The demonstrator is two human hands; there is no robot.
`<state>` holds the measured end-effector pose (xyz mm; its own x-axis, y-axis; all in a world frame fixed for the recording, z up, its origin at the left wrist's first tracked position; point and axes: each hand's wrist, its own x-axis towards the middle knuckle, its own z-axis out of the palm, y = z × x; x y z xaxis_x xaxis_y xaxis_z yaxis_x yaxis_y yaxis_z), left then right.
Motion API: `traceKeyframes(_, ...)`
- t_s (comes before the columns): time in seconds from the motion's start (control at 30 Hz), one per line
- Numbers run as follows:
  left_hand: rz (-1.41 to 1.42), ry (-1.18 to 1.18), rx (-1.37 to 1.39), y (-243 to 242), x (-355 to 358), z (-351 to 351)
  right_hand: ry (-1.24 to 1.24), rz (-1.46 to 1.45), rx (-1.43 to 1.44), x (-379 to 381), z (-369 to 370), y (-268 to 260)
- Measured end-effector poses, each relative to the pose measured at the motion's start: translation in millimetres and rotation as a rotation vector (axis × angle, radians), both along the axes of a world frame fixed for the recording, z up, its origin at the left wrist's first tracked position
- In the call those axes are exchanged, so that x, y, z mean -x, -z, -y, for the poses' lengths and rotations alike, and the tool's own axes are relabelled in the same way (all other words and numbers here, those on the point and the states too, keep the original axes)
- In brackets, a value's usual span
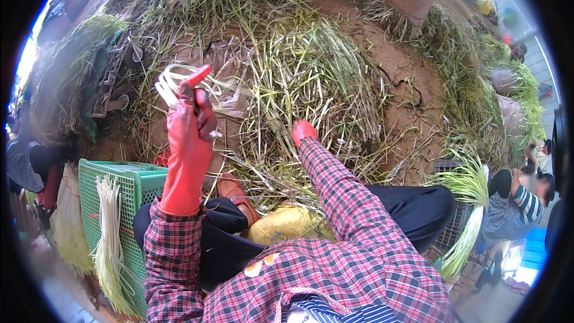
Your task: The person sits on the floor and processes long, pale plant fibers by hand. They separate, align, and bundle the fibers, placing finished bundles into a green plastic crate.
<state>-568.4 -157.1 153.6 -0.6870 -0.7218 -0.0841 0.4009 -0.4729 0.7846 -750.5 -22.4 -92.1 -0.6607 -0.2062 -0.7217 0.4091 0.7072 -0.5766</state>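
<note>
My left hand point(190, 143), in a red rubber glove, is raised and closed around a few looped pale stems point(170, 81), which look like garlic scapes. The glove's fingertips are darkly soiled. My right hand point(306, 133), also gloved in red, reaches down to the near side of a large heap of green and straw-coloured stalks point(327, 72). Its fingers are mostly out of sight, so I cannot tell whether it grips anything. Below the hands, a yellow sack point(287, 226) lies between my legs.
A green plastic crate point(123, 168) stands at my left, with a tied bundle of pale stems point(107, 233) against it. Another bundle point(473, 215) lies over a dark crate point(446, 229) at right. A small-wheeled cart point(119, 80) is at upper left. A seated person point(515, 206) is at far right.
</note>
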Motion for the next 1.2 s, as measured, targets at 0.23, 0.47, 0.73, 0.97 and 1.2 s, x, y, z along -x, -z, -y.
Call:
traceKeyframes(0.23,0.03,-0.028,0.004,-13.9,6.8,-0.4,-0.434,0.178,0.215,-61.5,-50.0,82.8)
traceKeyframes(0.47,0.08,0.318,-0.187,8.3,0.0,-9.6,-0.576,-0.595,0.482,-71.1,-99.1,-45.7)
traceKeyframes(0.73,0.819,0.373,0.076,63.4,-0.4,-63.0,-0.402,-0.455,0.546,-106.3,-118.1,-115.4)
traceKeyframes(0.97,0.755,0.256,0.062,83.9,-6.0,-93.1,-0.416,-0.2,0.685,-111.3,-106.3,-126.5)
traceKeyframes(1.2,0.644,0.218,0.087,79.5,-6.5,-91.5,0.139,0.231,0.898,-99.4,-54.2,-132.7)
